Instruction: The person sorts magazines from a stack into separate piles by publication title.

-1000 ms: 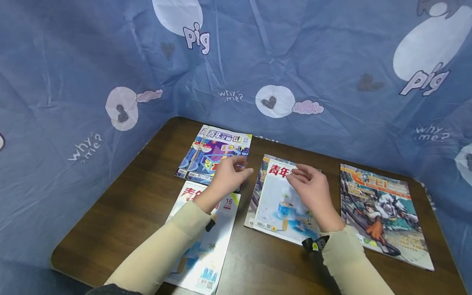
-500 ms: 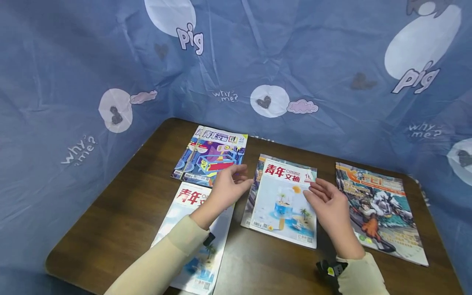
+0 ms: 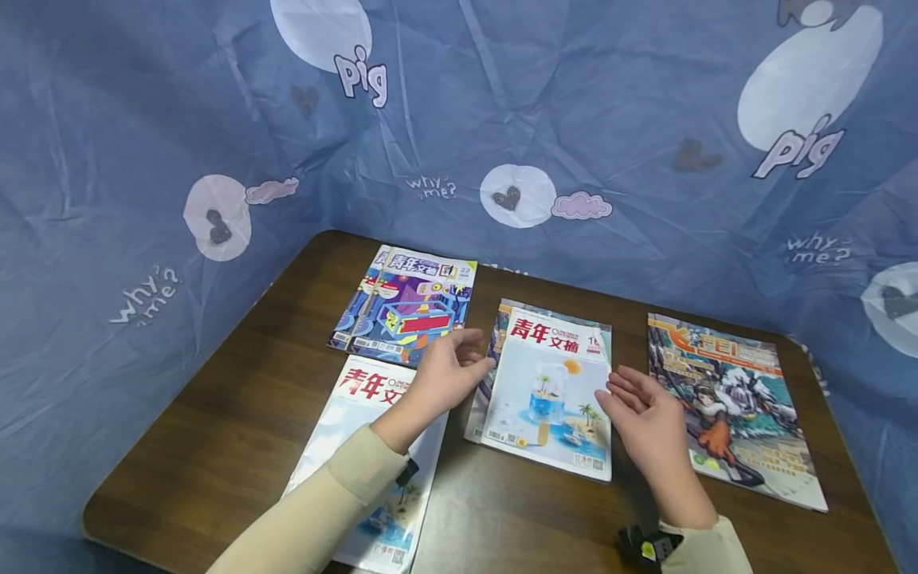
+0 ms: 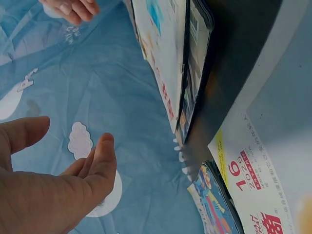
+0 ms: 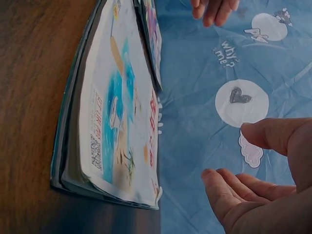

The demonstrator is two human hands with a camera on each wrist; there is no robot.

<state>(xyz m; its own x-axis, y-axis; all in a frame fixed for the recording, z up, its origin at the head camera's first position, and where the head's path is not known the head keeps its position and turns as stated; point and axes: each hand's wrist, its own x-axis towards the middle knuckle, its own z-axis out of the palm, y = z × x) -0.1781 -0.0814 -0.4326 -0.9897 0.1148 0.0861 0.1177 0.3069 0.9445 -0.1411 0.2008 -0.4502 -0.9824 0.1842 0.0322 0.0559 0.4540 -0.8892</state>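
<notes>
A magazine (image 3: 548,399) with a white and pale-blue cover lies at mid table on a second magazine (image 3: 479,402), whose illustrated edge shows at the left and top. My left hand (image 3: 446,371) hovers by the left side of this pair, fingers loosely bent and holding nothing. Beside the right edge is my right hand (image 3: 649,418), thumb and fingers apart with nothing between them. Both wrist views show a gap between thumb and fingers. Under my left forearm lies another white-covered magazine (image 3: 326,434), partly hidden by the sleeve.
Two overlapping purple magazines (image 3: 419,311) lie at the back left. A magazine with a comic-style cover (image 3: 739,406) lies at the right. The brown wooden table (image 3: 208,422) meets a blue printed cloth (image 3: 617,104) along its back and sides.
My right hand has moved from over the top magazine's cover to the right and nearer me, uncovering its title. The left hand stays about where it was. The head view has shifted slightly.
</notes>
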